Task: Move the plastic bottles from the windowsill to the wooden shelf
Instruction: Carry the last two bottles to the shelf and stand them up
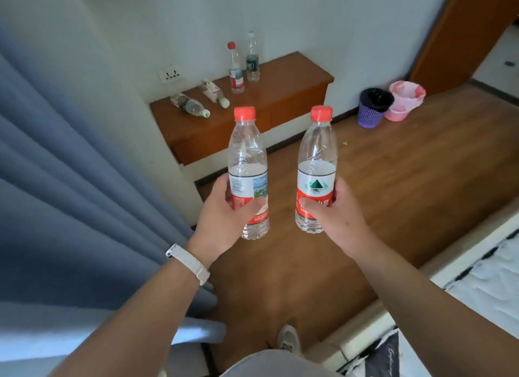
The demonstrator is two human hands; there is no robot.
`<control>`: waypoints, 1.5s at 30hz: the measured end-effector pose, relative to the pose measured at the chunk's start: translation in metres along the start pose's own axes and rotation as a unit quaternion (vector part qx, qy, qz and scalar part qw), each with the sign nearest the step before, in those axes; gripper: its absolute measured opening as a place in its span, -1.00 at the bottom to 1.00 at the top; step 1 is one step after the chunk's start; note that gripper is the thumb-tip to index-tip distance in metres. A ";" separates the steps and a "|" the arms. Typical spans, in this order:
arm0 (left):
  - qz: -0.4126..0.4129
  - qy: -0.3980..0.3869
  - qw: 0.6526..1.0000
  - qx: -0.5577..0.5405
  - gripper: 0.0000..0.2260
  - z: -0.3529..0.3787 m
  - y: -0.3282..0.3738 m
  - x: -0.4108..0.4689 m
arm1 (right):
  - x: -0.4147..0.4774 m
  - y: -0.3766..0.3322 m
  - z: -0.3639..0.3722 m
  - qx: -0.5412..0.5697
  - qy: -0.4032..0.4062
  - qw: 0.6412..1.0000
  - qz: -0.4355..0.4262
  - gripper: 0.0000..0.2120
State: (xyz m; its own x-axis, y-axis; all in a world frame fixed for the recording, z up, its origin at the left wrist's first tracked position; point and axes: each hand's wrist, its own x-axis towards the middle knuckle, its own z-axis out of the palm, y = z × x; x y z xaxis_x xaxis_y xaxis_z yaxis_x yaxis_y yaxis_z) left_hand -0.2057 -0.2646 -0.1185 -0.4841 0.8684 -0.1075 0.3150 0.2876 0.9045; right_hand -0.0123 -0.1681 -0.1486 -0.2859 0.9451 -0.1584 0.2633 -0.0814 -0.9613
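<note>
My left hand grips a clear red-capped plastic bottle by its label, held upright. In my right hand is a second red-capped bottle, also upright, with a red and white label. Both are held out over the wooden floor. Ahead against the wall is the wooden shelf. On it stand a red-capped bottle and a white-capped bottle. Two more bottles lie on their sides there, one at the left and one beside it. The windowsill is out of view.
A blue curtain hangs along the left. A purple bin and a pink bin stand on the floor right of the shelf. A bed edge fills the lower right. An orange door frame is at the upper right.
</note>
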 end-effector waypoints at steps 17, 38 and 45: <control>0.042 -0.126 0.991 -0.018 -0.39 0.063 0.036 0.182 | 0.130 -0.003 -0.049 0.012 0.108 0.993 0.044 -0.46; 0.064 -0.171 0.979 -0.089 -0.45 0.049 0.061 0.466 | 0.384 -0.079 -0.002 -0.013 0.145 0.989 0.035 -0.47; 0.046 -0.142 0.987 -0.062 -0.51 0.071 0.070 0.511 | 0.453 -0.073 -0.017 0.009 0.128 0.991 0.033 -0.52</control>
State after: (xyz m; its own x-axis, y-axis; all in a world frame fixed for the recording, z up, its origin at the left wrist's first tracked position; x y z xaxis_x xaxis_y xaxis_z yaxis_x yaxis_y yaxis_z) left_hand -0.3729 0.2277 -0.1391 -0.2043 0.9718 -0.1176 0.2362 0.1655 0.9575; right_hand -0.1458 0.2715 -0.1464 -0.0245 0.9867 -0.1610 0.2565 -0.1494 -0.9549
